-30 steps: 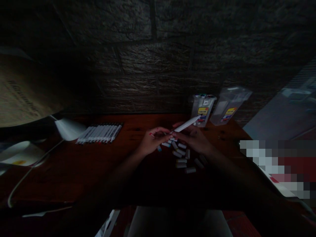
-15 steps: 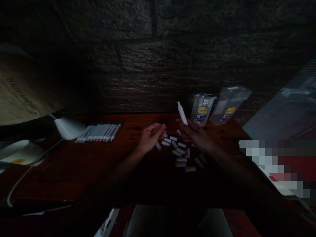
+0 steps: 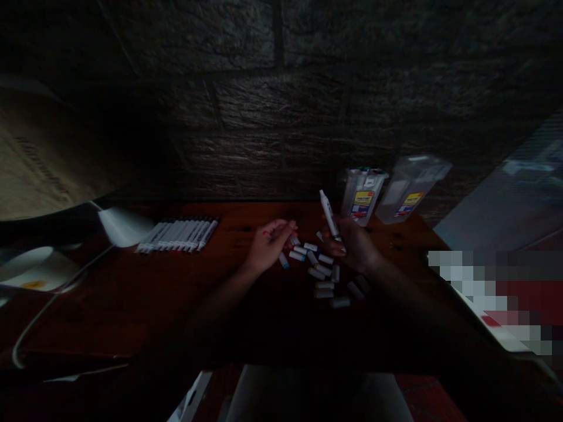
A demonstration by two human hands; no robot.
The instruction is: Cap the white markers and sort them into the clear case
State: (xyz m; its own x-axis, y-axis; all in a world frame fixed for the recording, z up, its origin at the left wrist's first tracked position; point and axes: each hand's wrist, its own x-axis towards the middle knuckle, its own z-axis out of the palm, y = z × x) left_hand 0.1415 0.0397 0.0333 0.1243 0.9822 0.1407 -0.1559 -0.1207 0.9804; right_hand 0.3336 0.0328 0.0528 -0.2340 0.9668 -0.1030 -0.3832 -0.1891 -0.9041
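Note:
My right hand [image 3: 355, 246] grips a white marker [image 3: 329, 212], which points up and slightly left, with printing on its barrel. My left hand [image 3: 271, 245] has its fingers curled together over the table; what lies in them, if anything, is too dark to make out. Red marks show on this hand. Between and below both hands are scattered several short white marker caps [image 3: 324, 285], some with blue or yellow ends. Off to the left, a row of white markers [image 3: 178, 234] lies side by side on the table.
Behind my right hand stand a clear plastic marker case [image 3: 358, 196] with things inside and a second clear case [image 3: 402, 190]. A white lamp-like cone [image 3: 123, 227], a cable [image 3: 37, 313] and a brown paper bag [image 3: 48, 158] are at the left. A stone-textured wall [image 3: 250, 105] rises behind the wooden table [image 3: 101, 310].
The marker in my right hand has turned so its printing shows, and its tip sits slightly lower and further right. My right-hand fingers have shifted along it. My left hand stays nearly still.

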